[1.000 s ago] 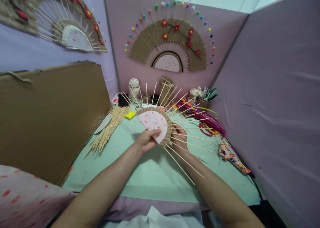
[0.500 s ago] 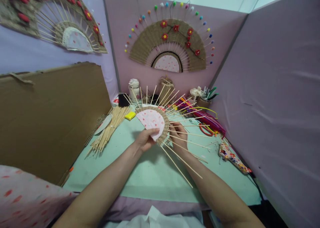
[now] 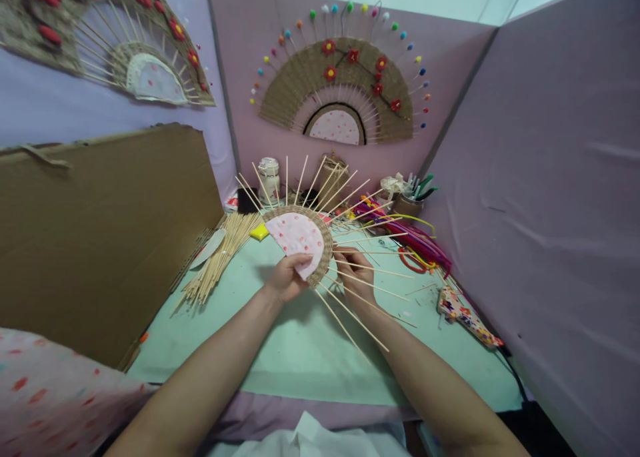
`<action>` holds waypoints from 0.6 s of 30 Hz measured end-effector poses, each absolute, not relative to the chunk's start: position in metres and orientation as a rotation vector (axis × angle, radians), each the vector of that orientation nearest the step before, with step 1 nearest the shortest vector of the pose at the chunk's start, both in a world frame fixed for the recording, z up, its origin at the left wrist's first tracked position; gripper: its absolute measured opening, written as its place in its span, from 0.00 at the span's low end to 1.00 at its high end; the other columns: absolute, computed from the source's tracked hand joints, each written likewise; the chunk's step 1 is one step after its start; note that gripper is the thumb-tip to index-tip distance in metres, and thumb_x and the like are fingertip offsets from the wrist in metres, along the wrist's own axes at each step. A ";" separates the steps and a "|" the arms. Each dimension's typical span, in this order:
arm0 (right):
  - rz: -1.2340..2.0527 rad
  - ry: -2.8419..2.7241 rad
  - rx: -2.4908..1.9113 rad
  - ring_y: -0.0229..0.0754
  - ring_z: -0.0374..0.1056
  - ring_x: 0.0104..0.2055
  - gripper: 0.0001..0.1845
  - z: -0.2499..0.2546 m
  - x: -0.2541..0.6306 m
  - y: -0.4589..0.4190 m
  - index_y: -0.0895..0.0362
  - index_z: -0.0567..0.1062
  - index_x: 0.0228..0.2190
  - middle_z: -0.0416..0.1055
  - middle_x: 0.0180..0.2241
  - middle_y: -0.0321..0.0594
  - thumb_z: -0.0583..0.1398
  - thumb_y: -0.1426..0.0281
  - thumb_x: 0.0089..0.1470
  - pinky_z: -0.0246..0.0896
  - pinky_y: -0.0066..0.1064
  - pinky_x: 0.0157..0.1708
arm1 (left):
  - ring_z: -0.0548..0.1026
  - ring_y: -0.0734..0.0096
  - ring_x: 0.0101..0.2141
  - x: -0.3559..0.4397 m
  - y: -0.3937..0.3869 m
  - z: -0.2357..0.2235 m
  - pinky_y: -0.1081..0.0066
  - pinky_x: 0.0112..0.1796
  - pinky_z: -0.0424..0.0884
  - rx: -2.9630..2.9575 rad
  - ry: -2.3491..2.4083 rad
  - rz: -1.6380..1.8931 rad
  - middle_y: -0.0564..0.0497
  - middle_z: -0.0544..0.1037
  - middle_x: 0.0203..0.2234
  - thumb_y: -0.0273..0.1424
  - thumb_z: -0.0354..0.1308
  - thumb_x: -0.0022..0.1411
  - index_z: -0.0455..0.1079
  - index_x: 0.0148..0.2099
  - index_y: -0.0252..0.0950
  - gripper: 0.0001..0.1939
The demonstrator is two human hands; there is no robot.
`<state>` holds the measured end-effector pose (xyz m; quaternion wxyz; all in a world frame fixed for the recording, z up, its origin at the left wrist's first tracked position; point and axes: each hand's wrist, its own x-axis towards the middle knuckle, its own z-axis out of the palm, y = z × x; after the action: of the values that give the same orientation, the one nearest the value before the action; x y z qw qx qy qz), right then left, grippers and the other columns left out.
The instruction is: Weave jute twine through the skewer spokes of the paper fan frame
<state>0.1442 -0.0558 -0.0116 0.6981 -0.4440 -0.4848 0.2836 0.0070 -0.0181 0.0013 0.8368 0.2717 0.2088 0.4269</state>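
Above the table I hold a half-round fan [image 3: 299, 235] with a pink dotted cloth face, a woven twine band along its curve and several thin wooden sticks fanning outward. My left hand [image 3: 287, 280] grips its lower corner, thumb over the cloth and the fingers hidden beneath. At the band's right edge, my right hand [image 3: 359, 278] is closed among the sticks, its thumb and fingertips pinched together. Whatever lies in that pinch is too small to make out.
A bundle of sticks [image 3: 216, 260] and a yellow block [image 3: 259, 231] lie left. Purple pipe cleaners [image 3: 413, 233] and a patterned glue gun [image 3: 465, 317] lie right. Behind stand a jar [image 3: 269, 177] and a twine spool [image 3: 333, 177]. A finished fan [image 3: 285, 93] hangs on the partition.
The fan has shifted slightly left and tilted, its upper sticks now reaching higher. My left hand moved a little left with it. My right fingers are pinched more closely at the band.
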 end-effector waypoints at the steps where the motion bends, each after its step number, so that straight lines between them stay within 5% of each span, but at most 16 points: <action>1: 0.644 -1.085 -0.991 0.40 0.67 0.35 0.10 -0.011 0.144 -0.056 0.58 0.74 0.29 0.73 0.34 0.41 0.61 0.63 0.48 0.62 0.31 0.35 | 0.74 0.68 0.25 0.007 -0.018 0.001 0.69 0.30 0.69 0.580 0.442 0.904 0.43 0.78 0.25 0.22 0.56 0.44 0.73 0.32 0.26 0.10; 9: 0.664 -1.157 -1.057 0.36 0.64 0.29 0.12 -0.015 0.148 -0.057 0.56 0.74 0.32 0.71 0.33 0.39 0.60 0.61 0.48 0.58 0.27 0.27 | 0.75 0.66 0.26 0.004 -0.016 0.004 0.68 0.31 0.70 0.616 0.441 0.924 0.41 0.79 0.26 0.21 0.54 0.45 0.73 0.35 0.24 0.12; 18: 0.981 -1.325 -1.048 0.31 0.53 0.21 0.17 0.011 0.179 -0.050 0.56 0.73 0.37 0.59 0.20 0.31 0.63 0.64 0.43 0.48 0.25 0.20 | 0.76 0.57 0.37 -0.011 -0.004 0.012 0.59 0.44 0.68 0.634 0.386 0.967 0.40 0.79 0.30 0.23 0.50 0.49 0.71 0.41 0.24 0.16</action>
<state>0.1786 -0.0495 0.0106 0.5596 -0.4444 -0.5623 0.4161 -0.0110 -0.0043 0.0119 0.8198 0.2978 0.1815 0.4543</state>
